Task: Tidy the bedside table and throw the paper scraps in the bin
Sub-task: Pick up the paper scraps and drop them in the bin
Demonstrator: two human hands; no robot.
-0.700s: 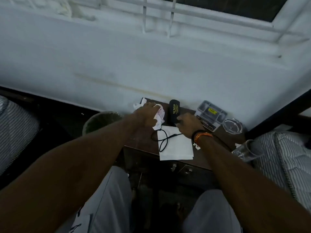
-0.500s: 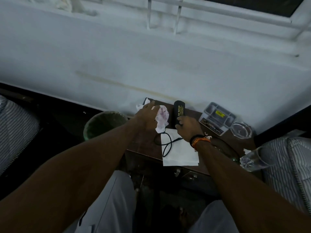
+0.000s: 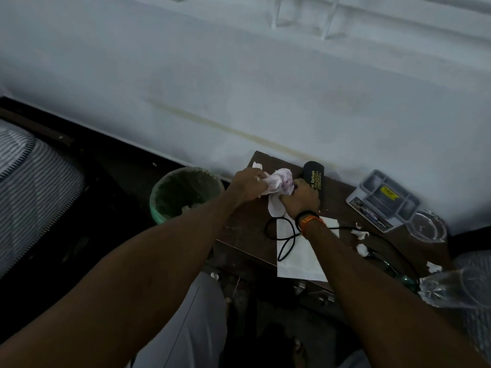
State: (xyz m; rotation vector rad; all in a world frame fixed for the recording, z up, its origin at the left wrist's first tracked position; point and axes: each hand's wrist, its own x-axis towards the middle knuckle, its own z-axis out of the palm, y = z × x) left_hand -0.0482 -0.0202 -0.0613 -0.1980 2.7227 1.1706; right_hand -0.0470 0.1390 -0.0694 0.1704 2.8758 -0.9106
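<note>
Together, both hands grip one crumpled white-and-pink paper wad (image 3: 279, 183) above the dark wooden bedside table (image 3: 247, 227).
Left hand (image 3: 248, 183) and right hand (image 3: 300, 197) curl round it; the round green bin (image 3: 159, 205) stands just left of the table.

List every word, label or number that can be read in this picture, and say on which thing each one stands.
"Opticals", in yellow, on the black spectacle case; the word before it is hidden by the right hand.
Yellow sticker in the grey compartment tray: too blurred to read.
Printed strip on the tray's front edge: too blurred to read.
</note>
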